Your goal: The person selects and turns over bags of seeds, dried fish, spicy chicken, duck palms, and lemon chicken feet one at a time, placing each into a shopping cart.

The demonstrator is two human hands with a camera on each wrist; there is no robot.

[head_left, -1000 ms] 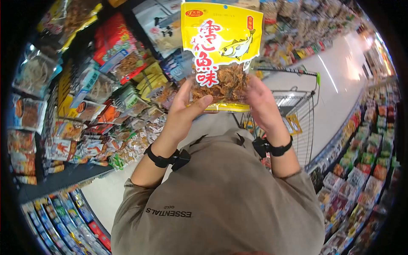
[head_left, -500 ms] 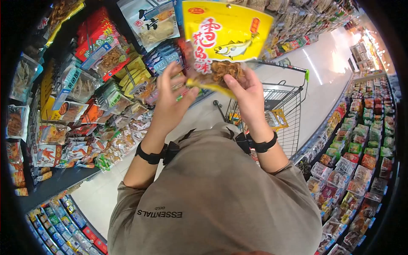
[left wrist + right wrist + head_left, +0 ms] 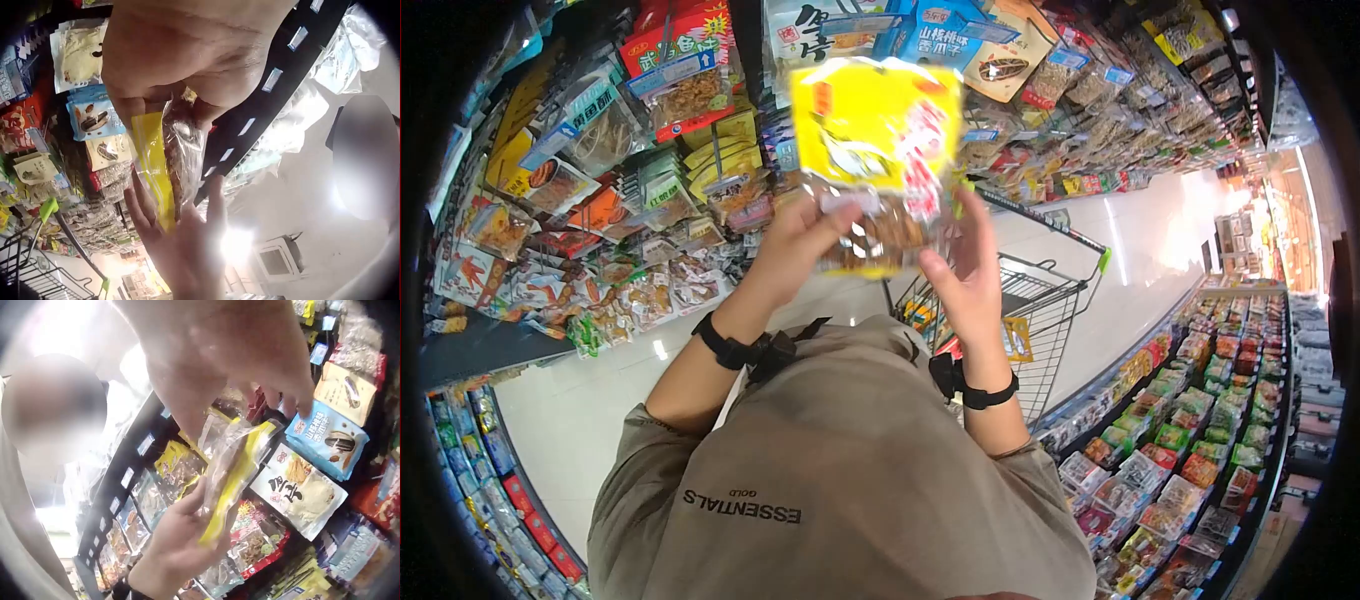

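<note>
A yellow snack packet (image 3: pixel 862 140) with a clear window of brown dried fish is held up in front of the shelves, blurred in motion. My left hand (image 3: pixel 795 245) grips its lower left edge, with the thumb over the front. In the left wrist view that left hand (image 3: pixel 187 56) pinches the packet (image 3: pixel 164 159) edge-on from above. My right hand (image 3: pixel 960 265) stands at the packet's right side, fingers straight and spread, touching it. The right wrist view shows the packet (image 3: pixel 236 467) edge-on between both hands, with my left hand (image 3: pixel 178 540) holding it from below.
A wire shopping cart (image 3: pixel 1040 300) stands just ahead on the right, holding a few packets. Hanging snack packets (image 3: pixel 630 200) fill the shelves on the left and ahead. Low bins of packaged goods (image 3: pixel 1200 440) line the right side. A pale floor aisle (image 3: pixel 1140 240) runs ahead.
The packet has been turned and tilted so its print now faces differently. My left hand let go briefly and took hold again. The right hand's fingers have straightened beside it.
</note>
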